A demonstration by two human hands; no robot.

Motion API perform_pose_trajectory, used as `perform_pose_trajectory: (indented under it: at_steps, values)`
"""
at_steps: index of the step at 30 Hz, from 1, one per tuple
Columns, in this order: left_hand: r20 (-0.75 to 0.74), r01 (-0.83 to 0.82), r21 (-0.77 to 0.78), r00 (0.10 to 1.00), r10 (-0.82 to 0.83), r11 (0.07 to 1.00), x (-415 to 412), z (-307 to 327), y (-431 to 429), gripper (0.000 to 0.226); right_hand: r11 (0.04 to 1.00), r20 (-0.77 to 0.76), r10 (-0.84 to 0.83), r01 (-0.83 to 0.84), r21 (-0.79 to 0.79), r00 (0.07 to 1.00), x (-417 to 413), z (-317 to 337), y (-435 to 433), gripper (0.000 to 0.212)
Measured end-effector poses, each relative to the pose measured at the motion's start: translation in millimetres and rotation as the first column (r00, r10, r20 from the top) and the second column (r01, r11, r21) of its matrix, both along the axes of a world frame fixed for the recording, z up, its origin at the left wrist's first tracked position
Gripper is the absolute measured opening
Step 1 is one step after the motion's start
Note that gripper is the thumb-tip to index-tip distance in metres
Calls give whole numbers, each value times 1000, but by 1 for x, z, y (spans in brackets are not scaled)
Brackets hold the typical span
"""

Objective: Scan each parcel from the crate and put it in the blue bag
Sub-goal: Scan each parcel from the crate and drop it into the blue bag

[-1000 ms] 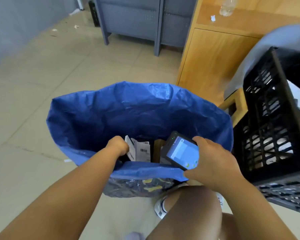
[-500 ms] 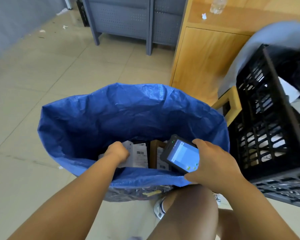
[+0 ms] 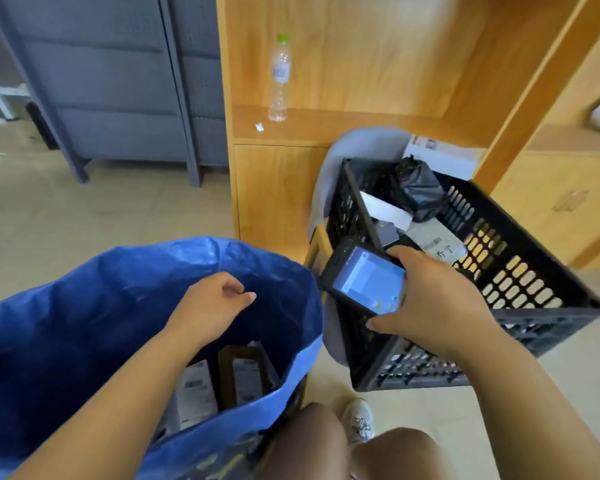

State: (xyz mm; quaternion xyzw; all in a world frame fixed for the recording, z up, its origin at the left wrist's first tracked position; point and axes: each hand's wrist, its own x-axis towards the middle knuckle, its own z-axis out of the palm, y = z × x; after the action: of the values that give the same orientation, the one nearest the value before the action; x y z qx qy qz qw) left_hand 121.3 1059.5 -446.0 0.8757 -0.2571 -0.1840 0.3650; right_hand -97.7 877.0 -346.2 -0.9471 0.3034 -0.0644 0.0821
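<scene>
The blue bag (image 3: pixel 84 306) stands open at the lower left, with several labelled parcels (image 3: pixel 194 393) lying inside it. My left hand (image 3: pixel 212 303) hovers above the bag's mouth, fingers loosely curled and holding nothing. My right hand (image 3: pixel 433 299) grips a black handheld scanner (image 3: pixel 364 280) with a lit screen, just over the near left corner of the black crate (image 3: pixel 520 282). Inside the crate lie a black-wrapped parcel (image 3: pixel 416 188), a white parcel (image 3: pixel 385 207) and a grey labelled parcel (image 3: pixel 437 242).
A wooden shelf unit (image 3: pixel 361 81) rises behind the crate, with a plastic water bottle (image 3: pixel 279 77) on its ledge. A grey fabric-covered thing (image 3: pixel 326 188) sits between crate and shelf. Grey metal lockers (image 3: pixel 101 81) stand at the back left. My knees and a shoe (image 3: pixel 359 420) are below.
My left hand let go of a parcel inside the bag and rose out of it. My right hand moved the scanner right, toward the crate. The view swung up and right.
</scene>
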Motion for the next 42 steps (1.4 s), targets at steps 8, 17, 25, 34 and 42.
perform_pose_trajectory:
  at_steps: [8,17,25,34,42]
  values:
    - [26,271,-174,962,-271,947,-56,48,-122,13,984,118,-176,179,-15,977,-71,29,-87,94]
    - [134,400,-126,914,-383,908,-77,42,-274,13,930,106,-365,368,-17,925,-84,-5,-205,90]
    - [200,397,415,838,-507,819,-33,5,-370,52,923,91,-381,384,-21,920,-52,-34,-283,74]
    - [544,371,314,684,-486,874,-12,27,-458,37,944,93,-327,330,-19,940,-24,-38,-320,72]
    - [720,388,258,533,-444,885,7,50,-554,64,884,178,-434,456,-104,883,-23,-15,-379,64]
